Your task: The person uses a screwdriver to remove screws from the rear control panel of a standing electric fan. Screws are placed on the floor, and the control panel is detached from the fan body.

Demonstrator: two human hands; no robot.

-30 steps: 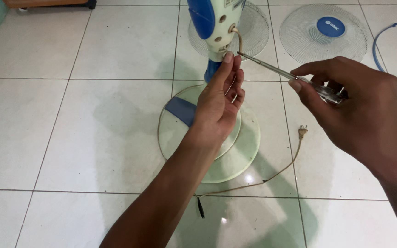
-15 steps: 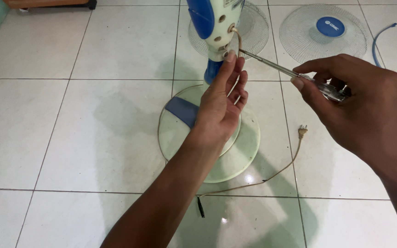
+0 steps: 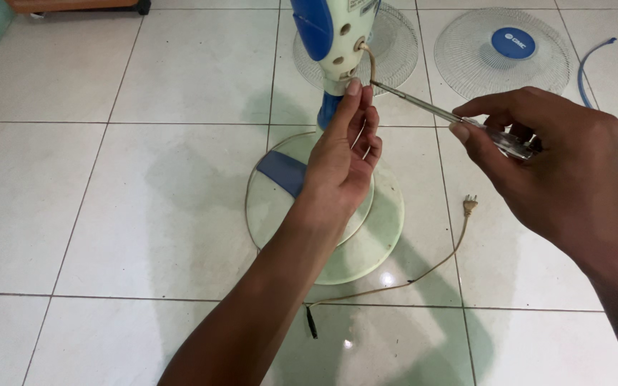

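The screwdriver (image 3: 452, 118) is lying on a slant, its long axis running from the clear handle low on the right up and leftward to the tip, which is meeting the back of the fan's control housing (image 3: 337, 39) just beside the cord outlet. The right hand (image 3: 545, 164) is closing around that handle, thumb and fingers pinching it, so the shaft is pointing away from this hand toward the housing. The left hand (image 3: 341, 154) is the nearer one to the tip: it is reaching up with fingers extended, fingertips (image 3: 354, 87) pressing against the housing's lower edge right next to the shaft, holding nothing. The beige power cord (image 3: 423, 271) is leaving the housing, passing behind those fingers and trailing over the floor (image 3: 109, 214) to its plug. Below, the round pale-green base (image 3: 366, 243) is sitting on the white tiles. Further back, two fan grilles are lying flat, the rear grille (image 3: 398, 43) behind the housing and the front grille (image 3: 502, 50) with a blue centre, well apart from both hands.
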